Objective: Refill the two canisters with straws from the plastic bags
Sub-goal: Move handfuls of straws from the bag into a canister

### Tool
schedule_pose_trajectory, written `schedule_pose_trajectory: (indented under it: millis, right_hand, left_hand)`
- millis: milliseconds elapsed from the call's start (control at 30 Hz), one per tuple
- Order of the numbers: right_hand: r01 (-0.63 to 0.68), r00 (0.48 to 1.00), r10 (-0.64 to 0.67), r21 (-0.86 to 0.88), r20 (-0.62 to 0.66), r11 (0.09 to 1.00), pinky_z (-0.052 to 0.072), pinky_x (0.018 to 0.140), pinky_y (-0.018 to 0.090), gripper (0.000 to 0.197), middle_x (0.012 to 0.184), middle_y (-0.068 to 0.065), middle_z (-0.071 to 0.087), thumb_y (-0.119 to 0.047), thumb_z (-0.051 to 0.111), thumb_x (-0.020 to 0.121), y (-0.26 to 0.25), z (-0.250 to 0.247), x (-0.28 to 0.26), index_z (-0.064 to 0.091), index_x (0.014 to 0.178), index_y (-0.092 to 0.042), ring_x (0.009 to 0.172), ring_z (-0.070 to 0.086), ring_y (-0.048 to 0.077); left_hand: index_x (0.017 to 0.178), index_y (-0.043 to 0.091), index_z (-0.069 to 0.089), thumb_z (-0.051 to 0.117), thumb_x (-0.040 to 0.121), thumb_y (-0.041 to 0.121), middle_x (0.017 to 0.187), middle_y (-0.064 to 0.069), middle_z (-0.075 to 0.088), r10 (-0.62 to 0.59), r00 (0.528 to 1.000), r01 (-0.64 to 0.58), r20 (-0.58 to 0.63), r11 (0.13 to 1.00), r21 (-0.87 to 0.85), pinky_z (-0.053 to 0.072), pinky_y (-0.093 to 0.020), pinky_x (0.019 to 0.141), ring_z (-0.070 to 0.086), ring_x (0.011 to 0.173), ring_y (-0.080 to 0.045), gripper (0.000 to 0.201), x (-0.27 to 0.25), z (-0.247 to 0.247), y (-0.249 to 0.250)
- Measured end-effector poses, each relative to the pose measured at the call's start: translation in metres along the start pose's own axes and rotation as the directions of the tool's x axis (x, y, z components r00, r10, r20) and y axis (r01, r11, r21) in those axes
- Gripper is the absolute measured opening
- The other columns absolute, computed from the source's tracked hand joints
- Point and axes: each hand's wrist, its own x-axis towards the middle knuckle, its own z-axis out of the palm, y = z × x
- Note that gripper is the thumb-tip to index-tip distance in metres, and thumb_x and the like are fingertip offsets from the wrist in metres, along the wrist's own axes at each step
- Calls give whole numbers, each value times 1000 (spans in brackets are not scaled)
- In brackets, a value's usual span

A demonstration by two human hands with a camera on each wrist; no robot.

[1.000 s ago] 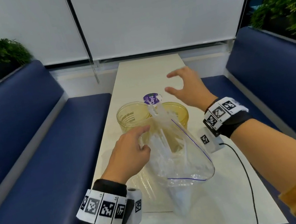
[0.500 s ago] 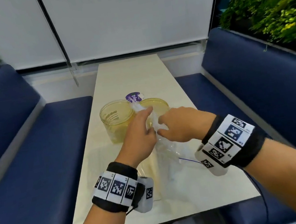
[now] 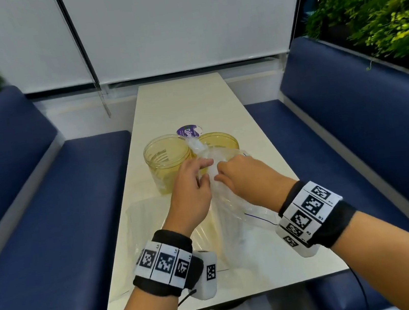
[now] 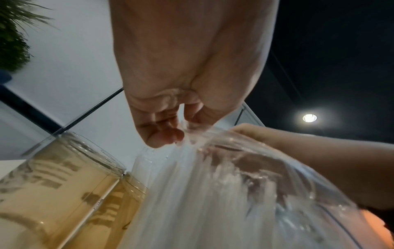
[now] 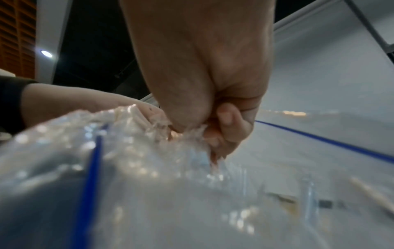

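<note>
Two open yellowish clear canisters stand side by side mid-table, the left one (image 3: 164, 155) and the right one (image 3: 220, 140). A clear plastic bag (image 3: 228, 204) with a blue zip line holds white straws (image 4: 192, 193) and leans up against the canisters. My left hand (image 3: 194, 183) pinches the bag's crumpled plastic from the left. My right hand (image 3: 238, 173) grips the same plastic from the right, fingers curled into it (image 5: 215, 134). The hands nearly touch just in front of the canisters. A second flat bag (image 3: 145, 231) lies on the table under my left wrist.
A purple round lid (image 3: 188, 130) lies just behind the canisters. The white table (image 3: 189, 98) is narrow, with blue bench seats (image 3: 45, 206) on both sides. A black cable (image 3: 361, 288) hangs off the near right edge. Plants line both outer sides.
A second ago my right hand hovered open above the canisters; it has come down and taken hold of the bag beside my left hand. Since then both hands have stayed on the bag.
</note>
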Motion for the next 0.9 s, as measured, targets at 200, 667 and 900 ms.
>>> schedule_pose_trajectory:
  millis: [200, 667, 900]
  right_hand:
    - [34, 990, -37, -19, -137, 999, 33, 52, 27, 16, 87, 5, 56, -24, 54, 101, -6, -17, 15, 57, 111, -12, 72, 53, 19]
    - [144, 945, -106, 106, -309, 984, 45, 64, 34, 40, 85, 5, 62, -47, 37, 104, -34, -51, 26, 61, 105, -15, 78, 59, 25]
    - [149, 937, -143, -4, -320, 989, 41, 64, 34, 40, 100, 4, 62, -53, 34, 102, -47, -25, 30, 55, 109, -19, 85, 63, 28]
  left_hand:
    - [129, 29, 56, 65, 73, 47, 126, 10, 44, -67, 995, 68, 79, 998, -9, 36, -22, 96, 47, 115, -6, 60, -9, -5, 1]
    - [94, 16, 60, 77, 77, 39, 80, -4, 64, -99, 980, 62, -172, 976, -209, 45, -28, 60, 58, 70, -11, 33, 2, 21, -8]
    - [105, 5, 61, 59, 95, 1, 84, 1, 64, -139, 975, 98, -171, 969, -226, 48, -16, 58, 62, 78, -6, 11, 8, 23, -6]
